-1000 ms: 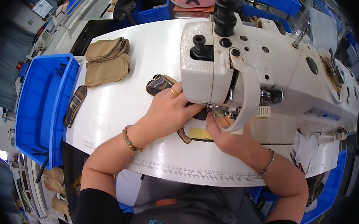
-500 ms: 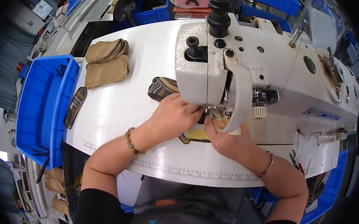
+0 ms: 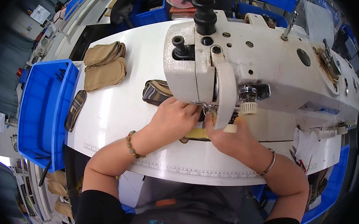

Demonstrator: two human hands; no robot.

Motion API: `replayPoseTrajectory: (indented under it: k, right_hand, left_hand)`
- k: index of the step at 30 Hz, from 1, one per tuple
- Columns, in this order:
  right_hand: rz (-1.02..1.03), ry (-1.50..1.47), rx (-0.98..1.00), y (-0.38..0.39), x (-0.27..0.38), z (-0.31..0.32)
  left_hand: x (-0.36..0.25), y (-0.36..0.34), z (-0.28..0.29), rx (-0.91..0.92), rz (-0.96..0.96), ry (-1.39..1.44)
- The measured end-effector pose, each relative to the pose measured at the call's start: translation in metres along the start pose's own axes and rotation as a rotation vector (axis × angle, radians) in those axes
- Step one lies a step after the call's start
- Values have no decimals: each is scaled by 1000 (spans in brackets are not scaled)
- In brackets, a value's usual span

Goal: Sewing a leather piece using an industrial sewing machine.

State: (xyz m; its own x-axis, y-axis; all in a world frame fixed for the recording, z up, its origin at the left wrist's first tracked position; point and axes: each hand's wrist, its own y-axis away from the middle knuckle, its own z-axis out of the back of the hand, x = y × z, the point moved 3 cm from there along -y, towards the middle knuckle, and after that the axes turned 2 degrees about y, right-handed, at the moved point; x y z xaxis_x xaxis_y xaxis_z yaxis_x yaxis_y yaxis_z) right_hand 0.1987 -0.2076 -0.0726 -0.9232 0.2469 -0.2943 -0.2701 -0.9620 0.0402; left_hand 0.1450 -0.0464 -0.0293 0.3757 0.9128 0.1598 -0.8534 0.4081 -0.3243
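My left hand (image 3: pixel 173 120) is closed by the needle of a white sewing machine (image 3: pixel 274 81), fingertips pinching a small dark fabric piece (image 3: pixel 202 116). On the other side of the presser foot, my right hand (image 3: pixel 233 138) has its thumb and fingers bent against the same piece, partly hidden by the machine's lever. Below the fingers shows a yellow strip (image 3: pixel 196 133) with a dark edge; whether it belongs to the dark piece or the machine bed I cannot tell. Just behind my left hand lies a camouflage zippered pouch (image 3: pixel 155 91), its right end hidden by the machine head.
Stacked tan fabric pieces (image 3: pixel 105 73) lie at the table's far left. Another camouflage pouch (image 3: pixel 76 110) rests at the left edge, beside a blue bin (image 3: pixel 44 114). Scissors (image 3: pixel 298 160) lie at the right. A printed ruler (image 3: pixel 183 170) runs along the front edge.
The whole view has shifted a little, so the machine sits slightly further left in the picture. Both hands keep their places at the needle, with only slight finger movement.
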Motion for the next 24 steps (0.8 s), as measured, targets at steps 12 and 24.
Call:
replayPoseTrajectory:
  k: [12,24]
  right_hand:
    - [-58,-112,-21,-2,-5,-2]
    - [0,-66,-286,9,-9,44]
  left_hand:
    - [5,-1,-9,-11,51,-21]
    - [9,28,2,-76,27,-93]
